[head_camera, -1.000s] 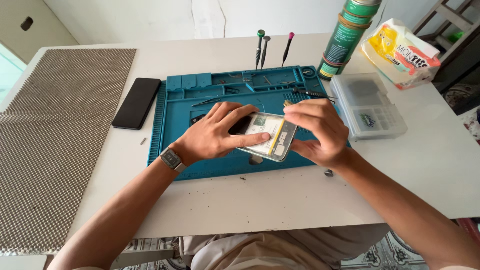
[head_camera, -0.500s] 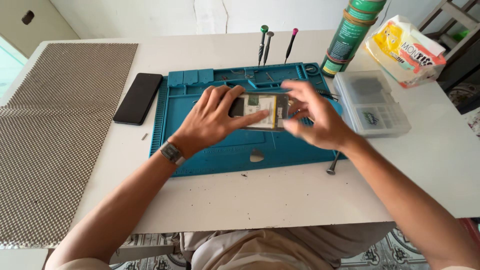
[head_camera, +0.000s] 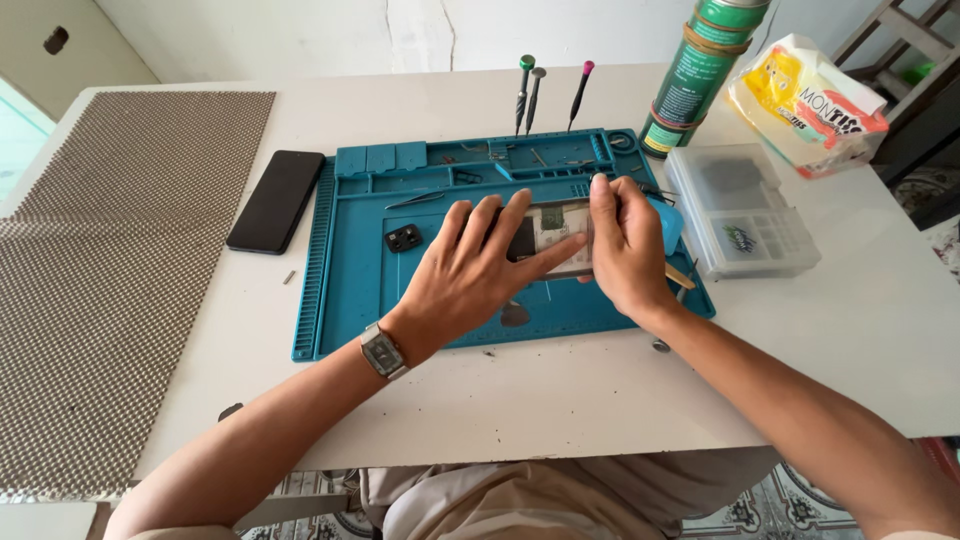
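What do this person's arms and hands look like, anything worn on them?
Both forearms are bare, with no sleeves in view and no gloves. The left hand has a wristwatch with a rectangular silver case and a metal band. The right hand and its wrist carry nothing; no rings show on either.

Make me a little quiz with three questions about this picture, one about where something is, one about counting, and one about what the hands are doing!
1. Where is the black phone?
A. on the blue mat
B. on the table, left of the blue mat
C. in the clear box

2. How many screwdrivers stand upright behind the mat?
A. one
B. three
C. five

3. What is the opened phone doing?
A. lying alone on the mat
B. held between both hands
C. sitting in the clear box

Answers:
1 B: it lies on the white table beside the blue mat.
2 B: two dark-handled ones and one pink.
3 B: the left hand and right hand grip it from either side.
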